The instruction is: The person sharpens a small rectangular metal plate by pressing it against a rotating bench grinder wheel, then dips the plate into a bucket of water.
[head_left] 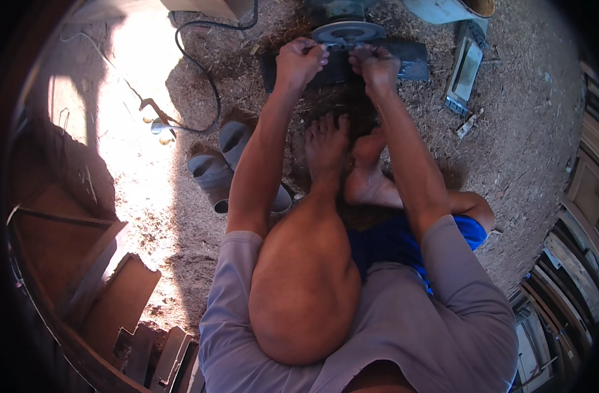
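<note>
At the far middle, my left hand and my right hand are both closed in a pinch, a short gap between them. A small thin piece seems to span that gap, close in front of a round grey grinding wheel; its kind is too small to tell. Whether it touches the wheel I cannot tell. Beneath my hands lies a dark flat slab. My arms reach forward on either side of my raised left knee, and my bare feet rest on the ground just nearer than the slab.
Grey shoes stand left of my foot. A black cable curls over the littered ground at the left. Right of the wheel are a white bucket and a long metal object. Wooden pieces lie lower left; stacked boards line the right.
</note>
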### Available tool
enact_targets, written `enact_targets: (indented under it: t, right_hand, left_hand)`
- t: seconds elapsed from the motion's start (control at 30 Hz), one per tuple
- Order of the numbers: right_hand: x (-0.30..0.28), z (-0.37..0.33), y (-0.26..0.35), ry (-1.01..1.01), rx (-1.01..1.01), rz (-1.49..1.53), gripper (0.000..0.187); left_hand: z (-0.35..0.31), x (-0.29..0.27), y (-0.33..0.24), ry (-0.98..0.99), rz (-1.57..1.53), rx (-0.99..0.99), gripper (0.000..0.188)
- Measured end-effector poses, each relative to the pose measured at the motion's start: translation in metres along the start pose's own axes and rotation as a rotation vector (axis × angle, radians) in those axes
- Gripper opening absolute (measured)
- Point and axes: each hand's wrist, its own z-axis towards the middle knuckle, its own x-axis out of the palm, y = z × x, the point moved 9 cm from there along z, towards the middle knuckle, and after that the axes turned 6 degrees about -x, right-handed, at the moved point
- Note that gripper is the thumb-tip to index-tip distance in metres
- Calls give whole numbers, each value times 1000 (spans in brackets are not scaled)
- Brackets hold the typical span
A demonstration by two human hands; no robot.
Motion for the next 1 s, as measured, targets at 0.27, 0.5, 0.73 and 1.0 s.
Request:
enact_targets:
  t: [0.27, 0.5, 0.73, 1.0]
  right_hand:
    - [-5, 1, 0, -68, 3, 39, 4]
    - [-1, -3, 1, -78, -1, 77, 4]
    - [2, -4, 3, -87, -31, 54, 4]
    - [8, -6, 3, -70, -57, 26, 4]
  left_hand:
    - [1, 6, 0, 19, 3, 6, 17]
    - [0, 2, 2, -15, -52, 52, 16]
    - [1, 0, 4, -2, -107, 56, 14]
    - [0, -6, 5, -10, -149, 42, 13]
